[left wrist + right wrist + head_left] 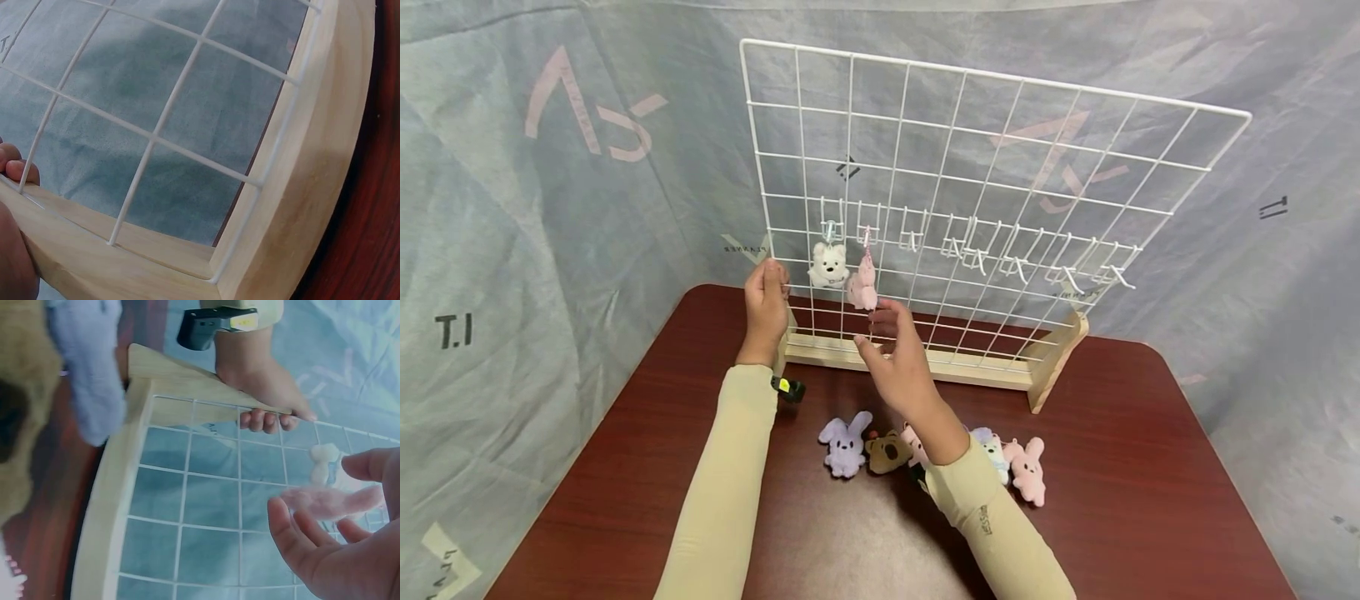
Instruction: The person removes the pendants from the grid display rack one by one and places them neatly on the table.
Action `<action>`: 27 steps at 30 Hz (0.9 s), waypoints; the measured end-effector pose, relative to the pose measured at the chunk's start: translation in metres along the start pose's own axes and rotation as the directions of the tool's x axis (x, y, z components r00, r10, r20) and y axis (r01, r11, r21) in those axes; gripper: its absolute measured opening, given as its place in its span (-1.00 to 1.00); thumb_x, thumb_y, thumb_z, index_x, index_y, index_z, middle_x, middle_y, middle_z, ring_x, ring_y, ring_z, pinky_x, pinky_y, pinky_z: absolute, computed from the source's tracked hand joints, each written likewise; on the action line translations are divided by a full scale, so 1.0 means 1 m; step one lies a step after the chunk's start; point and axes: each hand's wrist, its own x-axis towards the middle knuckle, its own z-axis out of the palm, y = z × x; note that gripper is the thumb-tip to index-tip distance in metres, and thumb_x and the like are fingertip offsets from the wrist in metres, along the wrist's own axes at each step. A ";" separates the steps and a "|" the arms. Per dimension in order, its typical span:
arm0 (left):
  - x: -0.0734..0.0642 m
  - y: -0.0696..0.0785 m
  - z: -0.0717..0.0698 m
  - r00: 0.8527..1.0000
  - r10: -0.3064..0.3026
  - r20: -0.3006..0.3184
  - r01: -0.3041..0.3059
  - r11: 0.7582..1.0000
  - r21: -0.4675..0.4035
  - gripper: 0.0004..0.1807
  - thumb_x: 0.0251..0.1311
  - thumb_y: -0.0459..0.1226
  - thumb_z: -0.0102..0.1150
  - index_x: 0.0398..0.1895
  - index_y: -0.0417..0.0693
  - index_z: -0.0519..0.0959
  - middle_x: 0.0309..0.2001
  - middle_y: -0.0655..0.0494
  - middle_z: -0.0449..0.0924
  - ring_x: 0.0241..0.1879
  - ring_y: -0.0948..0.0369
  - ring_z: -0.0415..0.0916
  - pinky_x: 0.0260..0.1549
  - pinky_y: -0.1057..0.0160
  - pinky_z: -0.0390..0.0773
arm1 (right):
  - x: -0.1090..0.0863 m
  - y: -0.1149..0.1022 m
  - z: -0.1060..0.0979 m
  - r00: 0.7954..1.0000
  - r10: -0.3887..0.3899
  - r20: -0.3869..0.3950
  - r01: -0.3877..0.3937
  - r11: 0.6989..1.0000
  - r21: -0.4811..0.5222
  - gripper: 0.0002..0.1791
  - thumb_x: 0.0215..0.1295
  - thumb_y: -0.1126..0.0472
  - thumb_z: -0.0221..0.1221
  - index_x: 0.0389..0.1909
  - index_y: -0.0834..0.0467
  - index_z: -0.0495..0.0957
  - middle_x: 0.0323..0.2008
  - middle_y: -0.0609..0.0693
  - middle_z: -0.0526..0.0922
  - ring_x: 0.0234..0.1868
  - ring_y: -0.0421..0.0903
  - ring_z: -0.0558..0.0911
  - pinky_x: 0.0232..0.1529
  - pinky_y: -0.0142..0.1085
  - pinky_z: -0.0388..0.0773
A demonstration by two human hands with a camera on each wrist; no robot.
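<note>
My left hand [767, 304] grips the left side of a white wire grid rack [951, 127], its fingers [22, 172] curled round the edge. My right hand [901, 367] is just below a pink plush keychain [862, 287], fingers spread and loosely bent, holding nothing. In the right wrist view the pink plush [325, 503] lies beyond those fingertips. It hangs side-on from a hook on the grid. Left of it hangs a white plush keychain [829, 267], facing forward.
Several bare hooks [1017, 265] run along the grid to the right. A wooden stand [1057, 360] supports the rack. On the dark red table [647, 433] lie a lilac bunny plush [845, 446], a brown bear plush [887, 452], a pink bunny plush [1028, 472] and others partly behind my right arm.
</note>
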 end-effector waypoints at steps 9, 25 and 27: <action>-0.001 0.003 0.001 0.999 -0.034 0.003 0.034 0.999 0.009 -0.56 0.67 -0.40 -0.35 -0.47 -0.56 0.18 -0.56 0.12 0.21 -0.56 0.36 0.16 -0.51 0.43 0.18 | 0.016 -0.013 0.004 1.000 0.017 -0.007 -0.016 0.996 0.088 -0.18 0.49 0.17 0.29 0.61 0.02 0.08 0.32 0.19 0.47 0.29 0.21 0.60 0.16 0.09 0.64; -0.001 -0.004 -0.001 1.000 0.017 0.019 -0.017 1.000 0.001 -0.40 0.71 -0.11 -0.21 -0.49 -0.43 0.20 -0.55 0.22 0.24 -0.57 0.33 0.16 -0.53 0.40 0.19 | 0.034 -0.010 0.008 0.998 0.026 -0.050 -0.016 0.982 0.187 -0.29 0.49 0.20 0.28 0.57 0.03 0.24 0.33 0.18 0.58 0.27 0.10 0.66 0.12 -0.09 0.71; -0.001 -0.004 -0.001 1.000 0.015 0.013 -0.015 1.000 -0.002 -0.42 0.71 -0.14 -0.22 -0.49 -0.43 0.19 -0.55 0.23 0.24 -0.57 0.33 0.16 -0.53 0.40 0.18 | 0.036 -0.010 0.010 0.999 0.023 -0.049 -0.013 0.979 0.202 -0.28 0.48 0.23 0.29 0.57 0.05 0.24 0.34 0.18 0.56 0.26 0.10 0.66 0.12 -0.13 0.71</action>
